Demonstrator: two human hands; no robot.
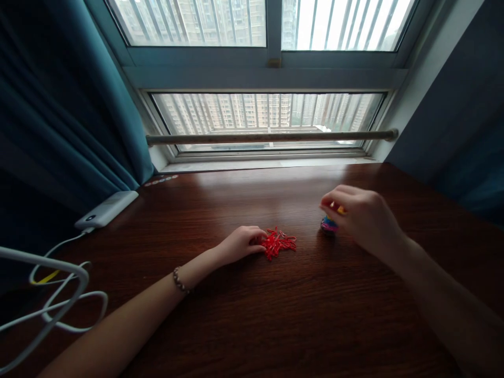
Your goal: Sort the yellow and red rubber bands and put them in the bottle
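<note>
A small heap of red rubber bands (280, 243) lies on the dark wooden table (252, 315) near its middle. My left hand (241, 244) rests beside the heap with curled fingertips touching its left edge. To the right sits a little pile of mixed coloured bands (328, 225), blue and pink showing. My right hand (364, 216) hovers over that pile, fingers pinched on a yellow band (340, 210). A beaded bracelet (180, 281) circles my left wrist.
A white power bank (107, 209) lies at the table's back left, with a white cable (59, 294) looping toward the near left edge. Teal curtains (66, 105) hang on the left. A window with a wooden rail (271, 137) runs behind the table.
</note>
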